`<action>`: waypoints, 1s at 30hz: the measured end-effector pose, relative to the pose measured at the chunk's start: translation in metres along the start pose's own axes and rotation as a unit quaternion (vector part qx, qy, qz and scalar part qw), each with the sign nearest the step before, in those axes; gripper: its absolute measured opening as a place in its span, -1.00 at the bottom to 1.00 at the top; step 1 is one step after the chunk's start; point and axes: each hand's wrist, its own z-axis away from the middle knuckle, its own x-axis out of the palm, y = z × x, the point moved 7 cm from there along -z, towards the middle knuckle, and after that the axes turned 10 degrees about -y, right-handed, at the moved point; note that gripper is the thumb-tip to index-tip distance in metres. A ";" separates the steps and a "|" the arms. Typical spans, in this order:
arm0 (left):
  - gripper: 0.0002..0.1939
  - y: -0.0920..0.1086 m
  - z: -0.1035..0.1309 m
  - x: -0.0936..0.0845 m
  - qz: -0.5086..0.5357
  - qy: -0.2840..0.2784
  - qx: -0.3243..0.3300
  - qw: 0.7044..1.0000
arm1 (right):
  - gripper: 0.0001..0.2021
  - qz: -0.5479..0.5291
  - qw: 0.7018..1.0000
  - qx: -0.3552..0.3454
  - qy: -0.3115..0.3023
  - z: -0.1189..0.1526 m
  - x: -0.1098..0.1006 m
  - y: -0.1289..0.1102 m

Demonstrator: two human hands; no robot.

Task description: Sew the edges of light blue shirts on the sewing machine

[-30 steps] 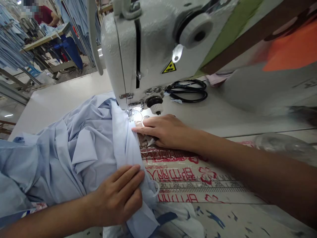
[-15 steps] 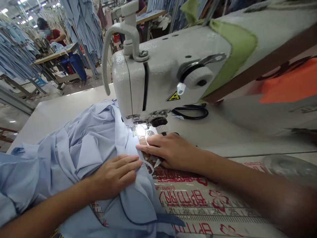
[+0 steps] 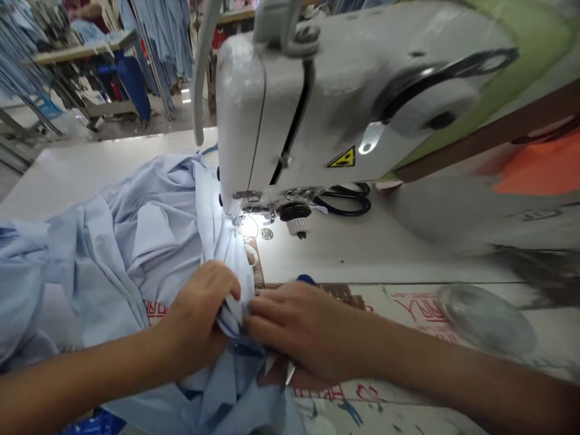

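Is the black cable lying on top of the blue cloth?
No, the cable lies on the white table to the right of the needle area, apart from the cloth.

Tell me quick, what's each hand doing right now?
Left hand: closed, holding the light blue cloth.
Right hand: closed, fingertips gripping the same cloth; a pointed metallic tip shows beneath the palm.

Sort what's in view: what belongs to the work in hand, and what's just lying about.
In the work:
- light-blue fabric, at left hand and right hand
- sewing machine

Apparently lying about:
- black cable
- orange item
- round translucent object
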 end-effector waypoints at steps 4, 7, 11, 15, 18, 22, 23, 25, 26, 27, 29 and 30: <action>-0.84 -0.009 0.005 -0.004 -0.154 -0.074 0.174 0.970 | -0.74 0.011 0.999 -0.001 -0.043 -0.008 0.018 -0.020; -0.87 -0.037 -0.001 -0.026 -0.290 -0.133 0.253 0.913 | -0.79 0.028 0.999 0.017 -0.018 -0.010 0.017 -0.020; -0.82 -0.006 0.000 -0.028 -0.300 -0.143 0.330 0.884 | -0.78 0.035 0.999 -0.004 0.017 -0.013 0.016 -0.023; -0.77 0.035 0.009 0.000 -0.225 -0.114 0.221 0.942 | -0.67 0.030 0.998 -0.036 0.050 -0.011 0.017 -0.027; -0.78 0.035 0.013 0.011 -0.223 -0.081 0.129 0.963 | -0.65 0.016 0.996 -0.037 0.082 -0.005 0.008 -0.020; -0.78 0.027 0.015 0.011 -0.223 -0.055 0.115 0.967 | -0.84 0.059 0.987 0.073 0.133 0.007 -0.011 0.016; -0.78 0.026 0.015 0.010 -0.216 -0.052 0.118 0.968 | -0.76 0.088 0.981 0.119 0.124 0.009 -0.014 0.027; -0.77 0.026 0.015 0.010 -0.198 -0.049 0.128 0.971 | -0.70 0.131 0.969 0.192 0.084 0.013 -0.016 0.046; -0.77 0.026 0.016 0.010 -0.191 -0.048 0.133 0.971 | -0.73 0.138 0.965 0.211 0.070 0.014 -0.016 0.053; -0.77 0.027 0.016 0.011 -0.188 -0.047 0.136 0.972 | -0.76 0.136 0.963 0.222 0.070 0.015 -0.017 0.056; -0.77 0.026 0.017 0.013 -0.189 -0.049 0.135 0.971 | -0.68 0.122 0.964 0.220 0.084 0.014 -0.019 0.059; -0.77 0.026 0.018 0.015 -0.190 -0.052 0.132 0.971 | -0.59 0.117 0.967 0.208 0.089 0.012 -0.018 0.058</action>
